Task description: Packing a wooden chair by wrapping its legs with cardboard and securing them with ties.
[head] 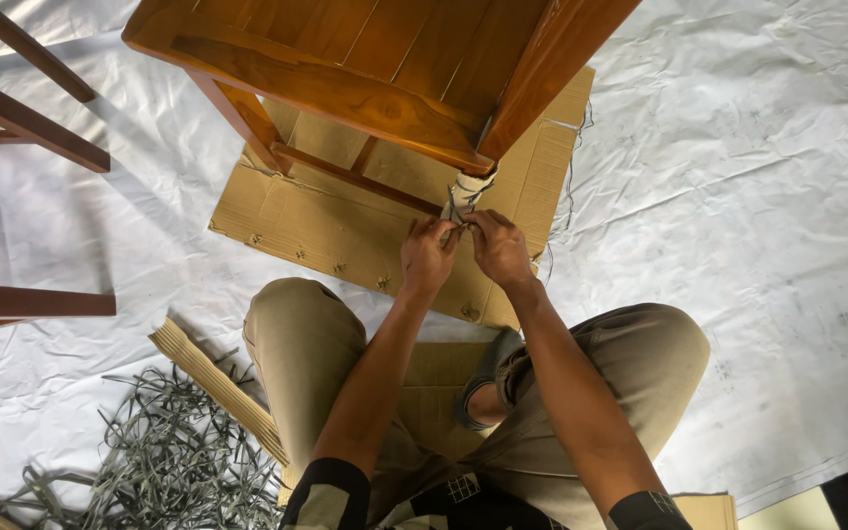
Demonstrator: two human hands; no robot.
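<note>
A brown wooden chair (385, 69) stands on a flat sheet of cardboard (326, 231). The foot of its near leg is wrapped in pale padding (470, 186) bound with a thin grey strap (455, 208). My left hand (427, 257) and my right hand (499, 247) meet at that foot, fingertips pinching the strap against the wrapping. I sit cross-legged behind them in khaki trousers.
White plastic sheeting (758, 177) covers the floor. A heap of grey strap offcuts (164, 461) lies at lower left beside a cardboard strip (213, 378). Dark wooden frame parts (22, 128) stand at far left.
</note>
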